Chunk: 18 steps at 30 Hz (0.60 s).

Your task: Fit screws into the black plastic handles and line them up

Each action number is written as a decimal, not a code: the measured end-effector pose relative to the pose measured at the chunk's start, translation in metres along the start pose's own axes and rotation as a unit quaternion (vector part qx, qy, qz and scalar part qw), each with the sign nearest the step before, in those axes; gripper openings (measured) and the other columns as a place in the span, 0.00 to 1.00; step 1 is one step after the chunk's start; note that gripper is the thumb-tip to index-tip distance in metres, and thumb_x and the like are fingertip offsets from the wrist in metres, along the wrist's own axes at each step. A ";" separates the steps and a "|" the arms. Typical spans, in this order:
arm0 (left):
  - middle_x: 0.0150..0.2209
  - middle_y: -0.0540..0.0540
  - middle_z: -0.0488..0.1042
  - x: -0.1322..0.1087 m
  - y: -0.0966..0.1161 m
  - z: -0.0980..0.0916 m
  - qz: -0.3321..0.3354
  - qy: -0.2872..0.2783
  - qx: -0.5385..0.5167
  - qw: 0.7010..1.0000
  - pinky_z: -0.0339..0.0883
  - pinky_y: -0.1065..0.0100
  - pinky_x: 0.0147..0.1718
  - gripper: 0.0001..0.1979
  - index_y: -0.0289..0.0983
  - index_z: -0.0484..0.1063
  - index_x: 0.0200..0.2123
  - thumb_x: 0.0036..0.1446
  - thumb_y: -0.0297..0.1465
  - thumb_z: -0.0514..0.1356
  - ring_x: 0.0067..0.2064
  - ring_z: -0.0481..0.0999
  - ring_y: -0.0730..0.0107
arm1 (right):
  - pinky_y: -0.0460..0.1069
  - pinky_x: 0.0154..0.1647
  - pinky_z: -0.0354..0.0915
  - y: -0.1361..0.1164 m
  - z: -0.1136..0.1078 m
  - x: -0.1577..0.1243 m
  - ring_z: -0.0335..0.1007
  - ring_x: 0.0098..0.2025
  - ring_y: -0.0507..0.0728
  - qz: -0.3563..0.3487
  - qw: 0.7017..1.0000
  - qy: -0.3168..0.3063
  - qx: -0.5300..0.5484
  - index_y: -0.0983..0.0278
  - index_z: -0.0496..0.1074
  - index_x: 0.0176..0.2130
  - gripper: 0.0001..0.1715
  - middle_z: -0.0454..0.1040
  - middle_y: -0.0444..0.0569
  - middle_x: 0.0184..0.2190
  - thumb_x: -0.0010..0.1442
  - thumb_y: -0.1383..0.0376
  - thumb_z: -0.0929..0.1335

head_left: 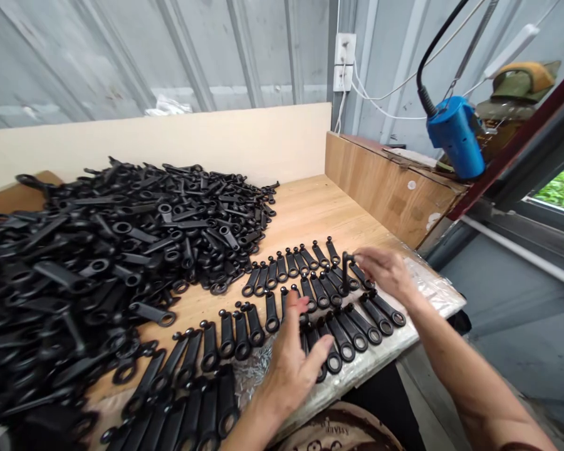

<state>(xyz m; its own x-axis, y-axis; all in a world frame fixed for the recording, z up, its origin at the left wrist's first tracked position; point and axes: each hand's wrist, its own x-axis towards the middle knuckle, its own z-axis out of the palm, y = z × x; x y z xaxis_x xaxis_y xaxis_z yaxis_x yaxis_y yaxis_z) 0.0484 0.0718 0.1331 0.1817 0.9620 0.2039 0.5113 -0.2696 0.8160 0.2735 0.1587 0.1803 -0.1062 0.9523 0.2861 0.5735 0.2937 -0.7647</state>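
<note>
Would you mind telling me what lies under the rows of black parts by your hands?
A crinkled clear plastic sheet lies on the wooden table, with small silvery bits showing near the left hand. The parts themselves cover whatever lies directly beneath them.

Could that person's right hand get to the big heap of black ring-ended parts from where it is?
Probably yes. The right hand is over flat rows of parts, which it could pass above, and the left hand sits nearer the bench edge, not clearly blocking. The heap lies a long stretch leftward.
</note>
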 end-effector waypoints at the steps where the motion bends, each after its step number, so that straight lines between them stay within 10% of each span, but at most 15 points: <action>1: 0.58 0.39 0.59 -0.002 -0.003 -0.008 -0.017 0.028 -0.018 0.999 0.57 0.54 0.53 0.38 0.43 0.33 0.63 0.57 0.36 0.54 0.56 0.62 0.60 | 0.43 0.24 0.57 0.009 -0.013 0.016 0.62 0.22 0.50 -0.009 0.995 -0.014 -0.096 0.66 0.72 0.31 0.21 0.67 0.43 0.19 0.60 0.55 0.59; 7: 0.47 0.42 0.70 -0.025 -0.017 -0.052 -0.135 0.215 -0.126 0.959 0.60 0.59 0.48 0.32 0.40 0.51 0.59 0.53 0.36 0.59 0.46 0.70 0.61 | 0.46 0.29 0.58 0.067 -0.034 0.075 0.70 0.31 0.57 0.085 0.872 -0.157 -0.456 0.70 0.74 0.29 0.21 0.75 0.57 0.27 0.59 0.57 0.60; 14: 0.39 0.44 0.75 -0.062 -0.037 -0.100 -0.094 0.425 -0.191 0.880 0.67 0.65 0.41 0.30 0.38 0.58 0.56 0.49 0.29 0.62 0.39 0.75 0.64 | 0.52 0.31 0.60 0.087 -0.010 0.069 0.72 0.32 0.61 0.047 0.834 -0.256 -0.486 0.65 0.75 0.26 0.19 0.75 0.62 0.27 0.60 0.60 0.62; 18: 0.35 0.49 0.77 -0.080 -0.050 -0.130 -0.067 0.553 -0.173 0.812 0.68 0.61 0.43 0.27 0.39 0.62 0.53 0.48 0.24 0.62 0.36 0.76 0.65 | 0.56 0.32 0.62 0.056 0.012 0.078 0.72 0.35 0.64 0.022 0.853 -0.148 -0.499 0.63 0.74 0.41 0.21 0.75 0.64 0.35 0.58 0.52 0.62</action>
<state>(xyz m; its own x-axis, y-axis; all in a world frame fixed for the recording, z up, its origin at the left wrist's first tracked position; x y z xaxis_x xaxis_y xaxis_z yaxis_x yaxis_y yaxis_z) -0.1011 0.0143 0.1461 -0.8200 0.4834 0.3064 0.1635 -0.3153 0.9348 0.2875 0.2504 0.1530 -0.1830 0.9831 -0.0023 0.9727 0.1814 0.1447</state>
